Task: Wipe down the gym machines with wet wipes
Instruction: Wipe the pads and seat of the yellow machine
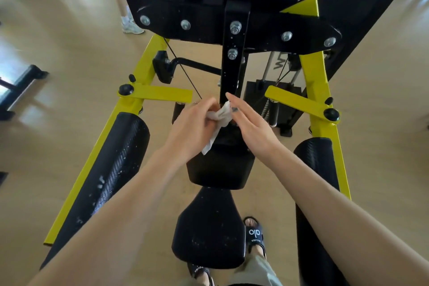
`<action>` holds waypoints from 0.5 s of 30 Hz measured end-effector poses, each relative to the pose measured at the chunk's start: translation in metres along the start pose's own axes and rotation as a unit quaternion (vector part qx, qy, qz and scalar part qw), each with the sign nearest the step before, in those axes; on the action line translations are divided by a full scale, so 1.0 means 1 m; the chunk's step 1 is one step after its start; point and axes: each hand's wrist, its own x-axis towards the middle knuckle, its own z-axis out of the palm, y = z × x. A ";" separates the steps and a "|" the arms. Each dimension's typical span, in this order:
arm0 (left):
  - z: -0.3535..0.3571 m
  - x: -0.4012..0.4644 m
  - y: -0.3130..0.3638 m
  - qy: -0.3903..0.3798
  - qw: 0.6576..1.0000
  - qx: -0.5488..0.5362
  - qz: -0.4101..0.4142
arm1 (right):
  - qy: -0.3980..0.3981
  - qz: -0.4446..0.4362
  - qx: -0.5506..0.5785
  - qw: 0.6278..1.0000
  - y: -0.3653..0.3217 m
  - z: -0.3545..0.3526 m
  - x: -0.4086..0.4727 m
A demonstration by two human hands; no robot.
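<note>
Pale wood floor [69,76] surrounds a black-and-yellow machine [313,90] filling the frame's centre. At mid-frame the left hand [192,125] bunches a white wipe [220,118] in curled fingers, probably refolding it for a fresh face. The right hand [248,123], fingers straight, touches the wipe's edge to steady it, just above the black post [232,53] and seat pad [219,167].

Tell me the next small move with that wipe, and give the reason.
Probably press the wet wipe onto the black upright post just above and rub upward. The left hand grips the wipe bunched, the right hand lies open beside it, and pale specks show on the post near its bolts.
</note>
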 end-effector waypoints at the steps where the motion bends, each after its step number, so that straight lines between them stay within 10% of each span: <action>1: 0.001 0.007 0.000 -0.008 1.000 -0.013 0.009 | -0.018 0.016 0.004 1.000 0.000 -0.005 0.007; 15: 0.042 0.111 -0.021 -0.126 0.984 0.121 -0.046 | -0.075 0.099 -0.053 0.991 0.030 -0.044 0.100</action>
